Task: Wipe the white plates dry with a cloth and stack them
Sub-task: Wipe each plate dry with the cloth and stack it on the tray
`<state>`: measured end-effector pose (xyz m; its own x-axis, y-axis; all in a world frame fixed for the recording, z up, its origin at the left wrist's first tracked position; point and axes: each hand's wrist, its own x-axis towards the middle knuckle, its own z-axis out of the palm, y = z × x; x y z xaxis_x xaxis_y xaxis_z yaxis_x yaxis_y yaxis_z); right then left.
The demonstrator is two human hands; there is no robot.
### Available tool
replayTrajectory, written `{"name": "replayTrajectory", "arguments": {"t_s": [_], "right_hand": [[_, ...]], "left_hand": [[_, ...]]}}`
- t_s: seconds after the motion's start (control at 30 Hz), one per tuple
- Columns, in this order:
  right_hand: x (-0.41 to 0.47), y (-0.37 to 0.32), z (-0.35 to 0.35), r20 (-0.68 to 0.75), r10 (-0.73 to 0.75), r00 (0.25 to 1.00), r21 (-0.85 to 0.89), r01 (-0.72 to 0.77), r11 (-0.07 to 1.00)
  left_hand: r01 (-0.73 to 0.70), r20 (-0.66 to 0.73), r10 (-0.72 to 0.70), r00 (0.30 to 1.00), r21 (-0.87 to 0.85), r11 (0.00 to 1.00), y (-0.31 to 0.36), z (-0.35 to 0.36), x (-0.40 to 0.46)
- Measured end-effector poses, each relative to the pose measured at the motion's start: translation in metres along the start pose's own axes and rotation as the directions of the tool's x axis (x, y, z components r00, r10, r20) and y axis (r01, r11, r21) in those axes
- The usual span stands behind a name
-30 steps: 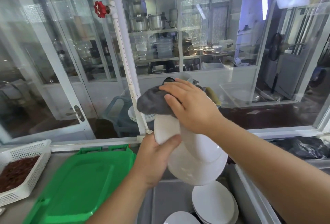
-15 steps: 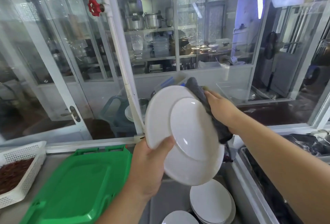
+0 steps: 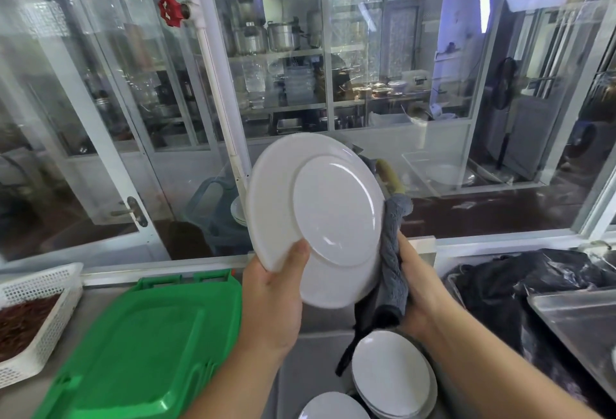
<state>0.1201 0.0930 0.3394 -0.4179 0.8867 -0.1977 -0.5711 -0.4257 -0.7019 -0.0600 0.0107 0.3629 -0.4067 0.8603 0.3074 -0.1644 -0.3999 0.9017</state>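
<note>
Since a second ago we're seeing the cloth [image 3: 393,262] slide off the top of the plate [image 3: 316,218] and down its right edge, and the plate is now turned so its underside is facing us.

Only the head view to go on. Our left hand [image 3: 270,305] is pinching the plate's lower left rim, thumb on the near face, holding it up in front of the window [image 3: 400,85]. Our right hand [image 3: 420,288] is gripping the grey cloth bunched against the plate's lower right edge; the fingers are going round behind, so we can't see how much of the far face they're covering.

For doing this step well, we reckon it's worth turning the plate with the left hand while the cloth is running along the rim, and not skipping the foot ring, where water probably sits. One thumb on a wet rim is a slippy hold, so keep it firm.

Finished plates are sitting in a stack [image 3: 393,375] low down on the bench [image 3: 20,398], right of the green trays [image 3: 140,335].
</note>
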Motion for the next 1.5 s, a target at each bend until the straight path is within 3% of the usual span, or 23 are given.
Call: {"name": "replayTrajectory", "arguments": {"t_s": [0.1,0.17,0.4,0.53,0.67,0.9,1.03,1.13,1.23,1.37,1.5], "right_hand": [[-0.006,0.004,0.005,0.020,-0.062,0.998,0.117,0.060,0.991],[-0.006,-0.002,0.008,-0.024,-0.134,0.991,0.102,0.136,0.985],[-0.011,-0.054,0.005,-0.219,-0.278,0.935,-0.200,0.235,0.951],[-0.015,-0.083,-0.005,-0.185,-0.327,0.927,-0.377,0.240,0.894],[-0.017,-0.104,0.002,-0.054,-0.272,0.961,-0.494,0.211,0.843],[-0.015,-0.112,0.008,-0.095,-0.300,0.949,-0.631,0.176,0.756],[-0.014,-0.105,0.015,-0.140,-0.441,0.887,-0.802,0.160,0.576],[-0.021,-0.096,0.018,-0.105,-0.527,0.843,-0.891,0.156,0.426],[-0.029,-0.082,0.012,-0.074,-0.555,0.828,-0.929,0.145,0.341],[-0.044,-0.047,0.005,-0.055,-0.590,0.805,-0.924,0.182,0.335],[-0.061,-0.002,0.013,-0.039,-0.695,0.718,-0.926,0.236,0.296]], "left_hand": [[0.009,0.048,-0.010,0.999,0.014,1.000,-0.003,-0.001,-0.005],[0.074,0.087,-0.072,0.994,-0.022,0.997,-0.004,0.000,-0.010],[0.339,0.140,-0.315,0.939,-0.215,0.916,0.036,-0.010,0.007],[0.477,0.201,-0.456,0.867,-0.071,0.876,0.070,-0.027,0.040],[0.554,0.330,-0.553,0.765,0.099,0.827,0.076,-0.030,0.050],[0.523,0.274,-0.494,0.825,-0.040,0.852,0.056,-0.019,0.037],[0.519,0.244,-0.490,0.837,-0.072,0.852,0.051,-0.012,0.033],[0.523,0.213,-0.493,0.843,-0.112,0.845,0.046,-0.009,0.030],[0.517,0.169,-0.493,0.854,-0.155,0.842,0.041,-0.009,0.026],[0.488,0.090,-0.480,0.873,-0.208,0.848,0.038,-0.003,0.023],[0.468,0.026,-0.476,0.879,-0.245,0.849,0.033,0.010,0.019]]}}
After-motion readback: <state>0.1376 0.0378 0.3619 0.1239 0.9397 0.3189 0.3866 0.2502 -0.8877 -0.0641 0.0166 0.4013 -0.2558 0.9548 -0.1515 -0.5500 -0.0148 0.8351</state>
